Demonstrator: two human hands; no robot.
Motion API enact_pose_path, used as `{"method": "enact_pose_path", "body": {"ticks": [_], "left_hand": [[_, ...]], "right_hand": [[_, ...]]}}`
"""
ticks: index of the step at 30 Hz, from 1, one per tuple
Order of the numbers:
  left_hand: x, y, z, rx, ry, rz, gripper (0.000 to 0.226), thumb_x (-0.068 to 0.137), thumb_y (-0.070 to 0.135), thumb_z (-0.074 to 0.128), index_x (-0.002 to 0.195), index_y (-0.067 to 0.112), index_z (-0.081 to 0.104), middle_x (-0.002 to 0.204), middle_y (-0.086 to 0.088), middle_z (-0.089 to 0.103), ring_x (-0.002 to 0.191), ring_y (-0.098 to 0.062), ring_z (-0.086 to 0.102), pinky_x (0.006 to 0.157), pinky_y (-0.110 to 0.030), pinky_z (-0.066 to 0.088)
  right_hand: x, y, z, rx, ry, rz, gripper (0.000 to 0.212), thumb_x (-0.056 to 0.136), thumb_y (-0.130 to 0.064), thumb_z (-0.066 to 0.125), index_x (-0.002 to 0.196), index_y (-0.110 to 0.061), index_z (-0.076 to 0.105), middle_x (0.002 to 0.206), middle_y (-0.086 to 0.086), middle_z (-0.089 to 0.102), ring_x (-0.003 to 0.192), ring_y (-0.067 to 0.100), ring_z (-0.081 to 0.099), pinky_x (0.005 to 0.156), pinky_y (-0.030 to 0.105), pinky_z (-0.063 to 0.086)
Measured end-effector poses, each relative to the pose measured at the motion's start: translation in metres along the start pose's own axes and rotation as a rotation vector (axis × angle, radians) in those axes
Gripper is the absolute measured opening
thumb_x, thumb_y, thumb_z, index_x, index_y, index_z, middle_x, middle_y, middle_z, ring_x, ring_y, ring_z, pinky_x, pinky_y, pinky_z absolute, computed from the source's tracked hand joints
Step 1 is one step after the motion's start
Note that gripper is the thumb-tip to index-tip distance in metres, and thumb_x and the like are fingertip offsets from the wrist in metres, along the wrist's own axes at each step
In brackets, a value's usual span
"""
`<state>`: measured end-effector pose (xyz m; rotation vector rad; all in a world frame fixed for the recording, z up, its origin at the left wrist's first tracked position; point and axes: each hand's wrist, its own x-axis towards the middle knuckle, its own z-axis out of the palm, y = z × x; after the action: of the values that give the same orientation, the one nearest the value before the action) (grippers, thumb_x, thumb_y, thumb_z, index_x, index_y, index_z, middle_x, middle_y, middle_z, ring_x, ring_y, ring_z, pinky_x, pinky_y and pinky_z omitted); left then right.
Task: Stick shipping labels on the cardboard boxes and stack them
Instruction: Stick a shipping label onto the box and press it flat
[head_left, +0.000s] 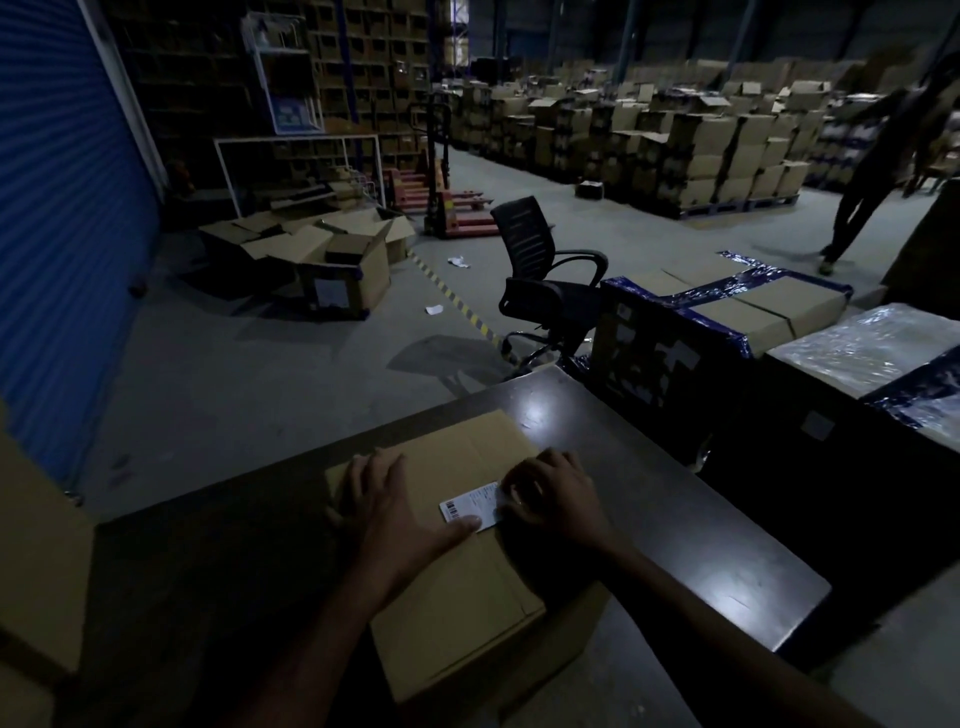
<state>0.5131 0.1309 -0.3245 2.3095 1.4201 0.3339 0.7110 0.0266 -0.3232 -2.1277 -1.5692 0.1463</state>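
Box: cardboard box (467, 587) lies flat on the dark table (701, 530), top face up.
Label: white shipping label (470, 506) sits on the box top, between both hands.
Left hand (395, 514): fingers spread flat on the box, thumb tip pressing the label's near edge.
Right hand (550, 499): fingers bent down, pressing the label's right end.
Background: office chair (545, 280) beyond the table.

We are seeing a dim, underexposed view: glare is spotting the table (535, 415), a walking person (878, 171) is blurring, and edges are bending outward.
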Motion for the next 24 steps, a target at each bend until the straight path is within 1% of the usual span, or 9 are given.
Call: {"method": "enact_pose_path", "body": {"ticks": [2, 4, 8, 13, 16, 18, 20, 22, 24], "left_hand": [[-0.001, -0.002, 0.001, 0.032, 0.042, 0.013, 0.136, 0.041, 0.102, 0.039, 0.153, 0.028, 0.022, 0.164, 0.004, 0.003, 0.151, -0.018, -0.009, 0.117, -0.062, 0.011], [0.001, -0.004, 0.003, 0.063, 0.056, 0.011, 0.136, 0.039, 0.103, 0.033, 0.152, 0.029, 0.024, 0.164, 0.003, 0.006, 0.151, -0.019, -0.007, 0.116, -0.062, 0.012], [0.003, -0.006, 0.006, 0.087, 0.042, -0.004, 0.134, 0.040, 0.103, 0.033, 0.153, 0.031, 0.023, 0.164, 0.004, 0.004, 0.152, -0.019, -0.007, 0.116, -0.063, 0.011], [0.000, -0.005, 0.004, 0.086, 0.070, 0.011, 0.132, 0.040, 0.102, 0.030, 0.150, 0.031, 0.029, 0.164, 0.004, 0.009, 0.152, -0.018, -0.003, 0.115, -0.063, 0.012], [-0.001, -0.005, 0.003, 0.088, 0.059, 0.018, 0.130, 0.040, 0.102, 0.028, 0.150, 0.031, 0.030, 0.164, 0.004, 0.009, 0.151, -0.018, -0.003, 0.116, -0.064, 0.012], [-0.001, -0.004, 0.003, 0.089, 0.053, 0.019, 0.131, 0.041, 0.102, 0.028, 0.150, 0.031, 0.029, 0.164, 0.004, 0.010, 0.151, -0.018, -0.004, 0.116, -0.064, 0.012], [-0.001, -0.004, 0.003, 0.095, 0.051, 0.019, 0.131, 0.040, 0.102, 0.027, 0.151, 0.032, 0.029, 0.164, 0.005, 0.009, 0.151, -0.018, -0.004, 0.116, -0.063, 0.012], [-0.001, -0.004, 0.003, 0.095, 0.052, 0.022, 0.130, 0.041, 0.102, 0.027, 0.151, 0.032, 0.029, 0.164, 0.005, 0.009, 0.151, -0.017, -0.005, 0.116, -0.063, 0.012], [-0.001, -0.004, 0.003, 0.089, 0.049, 0.025, 0.130, 0.042, 0.103, 0.027, 0.151, 0.032, 0.028, 0.164, 0.005, 0.008, 0.151, -0.017, -0.006, 0.116, -0.063, 0.012]], "right_hand": [[-0.002, -0.002, 0.003, 0.005, -0.002, -0.017, 0.034, 0.083, -0.056, 0.057, 0.113, -0.039, 0.061, 0.110, -0.011, 0.049, 0.108, 0.012, 0.038, 0.086, 0.033, 0.035], [0.001, -0.001, 0.002, 0.007, -0.055, -0.008, 0.037, 0.083, -0.053, 0.062, 0.117, -0.039, 0.060, 0.114, -0.008, 0.049, 0.111, 0.013, 0.035, 0.087, 0.033, 0.033], [0.010, -0.001, -0.002, 0.034, -0.088, -0.009, 0.035, 0.083, -0.050, 0.065, 0.116, -0.040, 0.061, 0.112, -0.008, 0.047, 0.112, 0.015, 0.036, 0.086, 0.033, 0.036], [0.018, -0.004, -0.003, 0.043, -0.104, 0.000, 0.027, 0.082, -0.046, 0.066, 0.108, -0.039, 0.064, 0.105, -0.011, 0.043, 0.112, 0.018, 0.037, 0.089, 0.037, 0.042], [0.022, -0.003, -0.003, 0.051, -0.148, 0.025, 0.030, 0.078, -0.052, 0.063, 0.105, -0.040, 0.064, 0.111, -0.008, 0.047, 0.113, 0.018, 0.037, 0.089, 0.038, 0.042], [0.022, -0.001, -0.003, 0.059, -0.157, 0.020, 0.043, 0.070, -0.065, 0.051, 0.105, -0.043, 0.063, 0.114, -0.007, 0.050, 0.112, 0.016, 0.036, 0.089, 0.038, 0.041], [0.021, 0.001, 0.000, 0.050, -0.143, -0.001, 0.052, 0.067, -0.070, 0.039, 0.107, -0.045, 0.062, 0.115, -0.008, 0.052, 0.110, 0.015, 0.036, 0.089, 0.037, 0.039], [0.021, 0.002, 0.002, 0.044, -0.142, 0.003, 0.054, 0.067, -0.070, 0.036, 0.107, -0.044, 0.063, 0.115, -0.008, 0.053, 0.110, 0.015, 0.037, 0.090, 0.036, 0.039], [0.022, 0.000, -0.001, 0.041, -0.157, 0.018, 0.050, 0.069, -0.069, 0.042, 0.107, -0.043, 0.063, 0.116, -0.008, 0.053, 0.112, 0.015, 0.036, 0.091, 0.037, 0.039]]}}
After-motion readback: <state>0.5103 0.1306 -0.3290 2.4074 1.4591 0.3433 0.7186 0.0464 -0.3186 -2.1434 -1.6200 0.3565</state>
